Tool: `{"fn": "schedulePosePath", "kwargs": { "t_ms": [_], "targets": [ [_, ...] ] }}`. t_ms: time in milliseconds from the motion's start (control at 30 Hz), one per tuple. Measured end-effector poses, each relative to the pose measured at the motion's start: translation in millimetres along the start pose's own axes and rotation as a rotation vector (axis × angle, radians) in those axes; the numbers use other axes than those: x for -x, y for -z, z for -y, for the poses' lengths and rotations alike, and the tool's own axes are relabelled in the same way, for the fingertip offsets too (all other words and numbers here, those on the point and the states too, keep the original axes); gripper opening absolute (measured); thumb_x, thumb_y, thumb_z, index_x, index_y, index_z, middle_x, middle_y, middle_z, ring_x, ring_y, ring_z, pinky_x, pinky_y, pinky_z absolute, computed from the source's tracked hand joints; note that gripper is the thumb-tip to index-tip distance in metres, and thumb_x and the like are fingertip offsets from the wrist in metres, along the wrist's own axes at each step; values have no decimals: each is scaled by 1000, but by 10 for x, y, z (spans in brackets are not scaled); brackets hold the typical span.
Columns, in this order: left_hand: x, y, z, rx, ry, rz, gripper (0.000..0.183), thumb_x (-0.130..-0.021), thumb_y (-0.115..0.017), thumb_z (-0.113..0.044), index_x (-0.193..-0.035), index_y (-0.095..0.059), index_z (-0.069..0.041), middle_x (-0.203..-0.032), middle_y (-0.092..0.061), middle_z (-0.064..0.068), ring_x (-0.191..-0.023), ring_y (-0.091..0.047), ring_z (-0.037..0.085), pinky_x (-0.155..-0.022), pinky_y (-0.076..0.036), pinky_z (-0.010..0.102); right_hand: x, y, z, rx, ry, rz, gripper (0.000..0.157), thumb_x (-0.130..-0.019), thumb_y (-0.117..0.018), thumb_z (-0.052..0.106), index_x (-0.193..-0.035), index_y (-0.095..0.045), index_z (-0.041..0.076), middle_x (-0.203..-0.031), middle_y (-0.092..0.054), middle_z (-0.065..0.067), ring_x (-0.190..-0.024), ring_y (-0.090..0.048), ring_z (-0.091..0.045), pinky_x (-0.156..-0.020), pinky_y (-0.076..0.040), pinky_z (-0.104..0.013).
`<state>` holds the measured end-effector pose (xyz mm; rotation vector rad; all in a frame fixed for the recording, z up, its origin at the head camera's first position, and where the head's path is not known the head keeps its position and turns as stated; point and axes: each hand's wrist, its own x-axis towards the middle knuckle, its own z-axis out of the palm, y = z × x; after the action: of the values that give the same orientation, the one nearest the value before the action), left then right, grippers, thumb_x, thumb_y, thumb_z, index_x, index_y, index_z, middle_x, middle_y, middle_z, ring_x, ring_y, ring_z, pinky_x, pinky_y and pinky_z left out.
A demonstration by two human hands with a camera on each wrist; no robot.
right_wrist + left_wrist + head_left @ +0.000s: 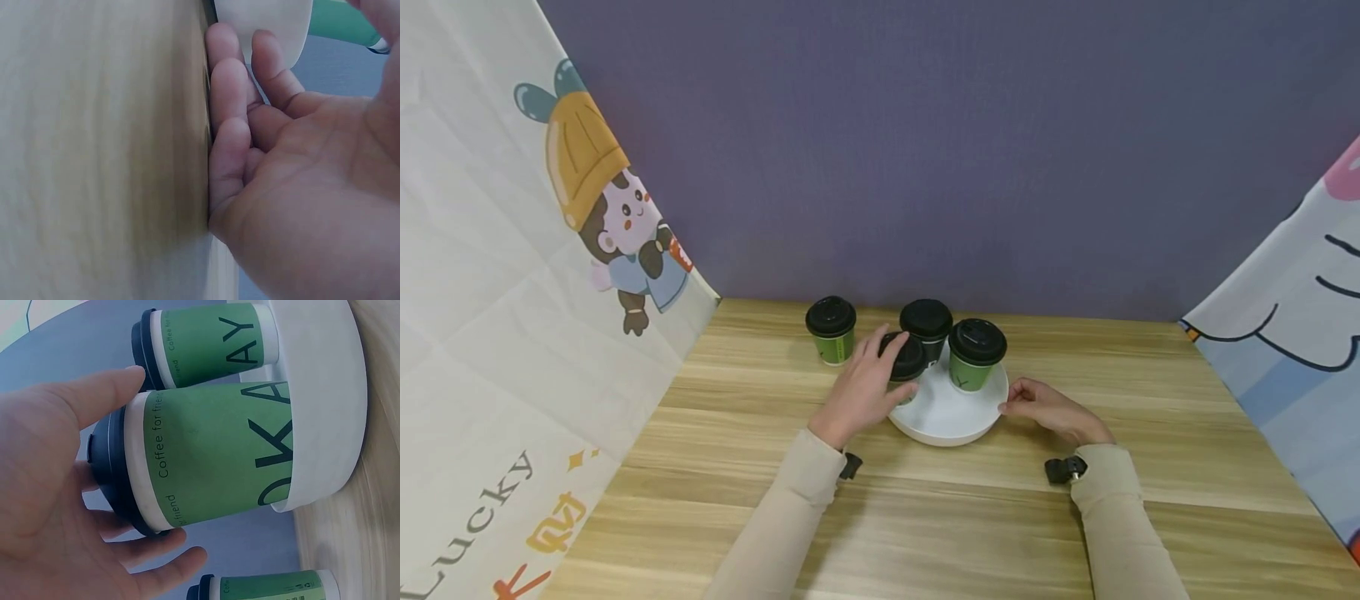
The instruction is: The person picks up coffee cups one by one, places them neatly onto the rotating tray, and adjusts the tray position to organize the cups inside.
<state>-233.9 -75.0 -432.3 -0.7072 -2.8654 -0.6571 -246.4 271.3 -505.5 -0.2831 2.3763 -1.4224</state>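
My left hand [867, 387] curls its thumb and fingers round the black lid of a green paper coffee cup [212, 456]. The cup stands upright at the left side of a round white tray [951, 412], whose wall hides its base. A second green coffee cup [973, 358] and a dark-bodied coffee cup [927, 321], both lidded, stand behind and to the right of it. On the tray's right side, my right hand [1052, 410] holds the rim, thumb higher than the fingers. The other fingers [230, 94] rest against the table; the thumb's tip is out of the right wrist view.
Another green lidded coffee cup [832, 337] stands on the wooden table [925, 533], left of the tray. A dark blue-grey panel [925, 150] rises along the table's back edge. Printed white cloths hang at the left [490, 292] and right.
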Motion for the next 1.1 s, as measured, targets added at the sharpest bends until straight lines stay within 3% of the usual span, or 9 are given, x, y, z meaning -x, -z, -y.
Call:
{"fn": "schedulePosePath", "kwargs": {
  "t_ms": [333,533,767,967,1100],
  "targets": [
    [5,50,74,60,-17,-65,75,-96,-67,-51,-158,-38,-19,-164,-32,16,-150,-35,36,-114,-41,58,19,-14,23,-21,21,21,35,-95,-72,21,-110,-52,-3,-98,-56,-7,-90,-54,-15,-81,-47,-25],
    [-18,88,133,91,-23,-145,65,-99,-63,-51,-151,-49,-15,-153,-48,12,-141,-46,32,-114,-41,54,5,-11,-16,-10,2,-1,31,-103,-62,28,-111,-53,0,-102,-57,-5,-95,-51,-16,-82,-43,-28],
    [-28,177,238,83,30,-280,44,-104,-56,-44,-138,-61,-17,-136,-61,7,-126,-55,30,-106,-47,51,-30,-23,15,-25,-6,-46,35,-112,-39,28,-110,-57,-2,-106,-59,-9,-101,-53,-18,-90,-44,-28],
    [-39,263,391,93,83,-408,34,-100,-65,-30,-130,-66,-13,-130,-64,11,-119,-59,31,-98,-51,49,-63,-78,57,-44,-35,-124,35,-113,-35,22,-110,-58,-4,-97,-60,-3,-93,-55,-13,-83,-47,-22],
    [-37,317,485,104,135,-444,35,-98,-68,-29,-129,-66,-12,-131,-64,13,-123,-58,35,-99,-50,52,-78,-110,68,-38,-69,-151,36,-113,-35,25,-107,-59,-1,-94,-60,-2,-91,-53,-14,-82,-46,-23]
  ]
}}
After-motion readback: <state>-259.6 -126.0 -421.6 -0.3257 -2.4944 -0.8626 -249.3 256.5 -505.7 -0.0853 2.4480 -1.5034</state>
